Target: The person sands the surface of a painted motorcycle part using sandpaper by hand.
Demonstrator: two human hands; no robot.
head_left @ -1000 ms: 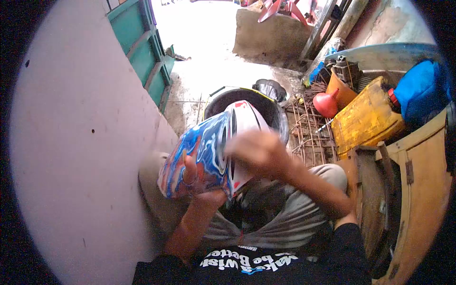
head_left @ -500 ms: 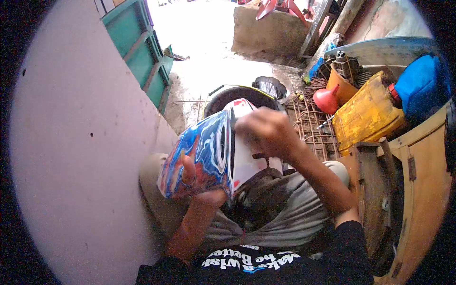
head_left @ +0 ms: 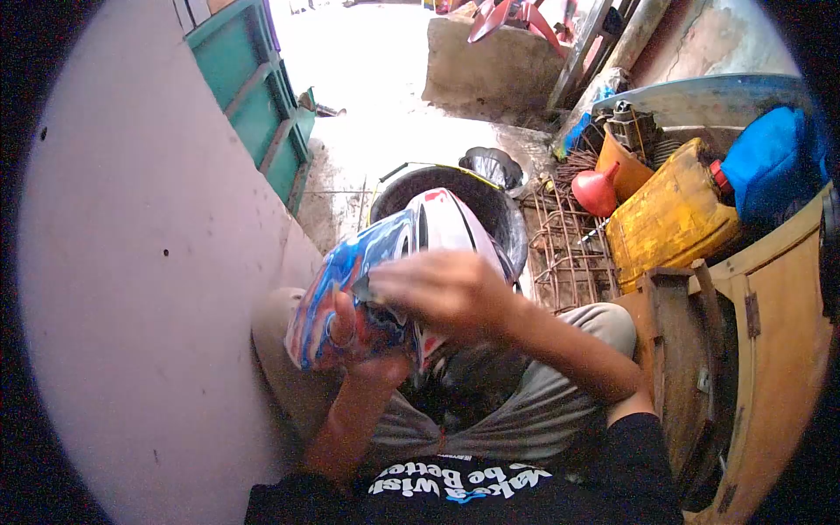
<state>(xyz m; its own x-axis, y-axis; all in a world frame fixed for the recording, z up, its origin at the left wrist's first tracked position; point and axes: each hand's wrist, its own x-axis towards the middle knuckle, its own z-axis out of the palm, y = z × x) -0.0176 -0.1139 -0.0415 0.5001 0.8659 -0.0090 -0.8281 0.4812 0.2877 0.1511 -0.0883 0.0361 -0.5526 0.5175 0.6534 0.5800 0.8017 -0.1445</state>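
A curved shell with swirled blue, white and red paint is tilted above my lap. Joined to it, or resting against it, is a white part with red marks; which of the two I cannot tell. My left hand holds the shell from below, its thumb lying on the painted side. Blurred by motion, my right hand is over the painted face with its fingers pressed together. A small dark piece shows at those fingertips, too small to name.
Beyond the shell stands a black tub. To the right are a metal grid, a red funnel, a yellow jerrycan and a wooden cabinet. A pale wall rises at the left, beside a green door.
My right hand has moved left and down, from the white part onto the painted face. The shell has shifted slightly in my left hand, which keeps its hold.
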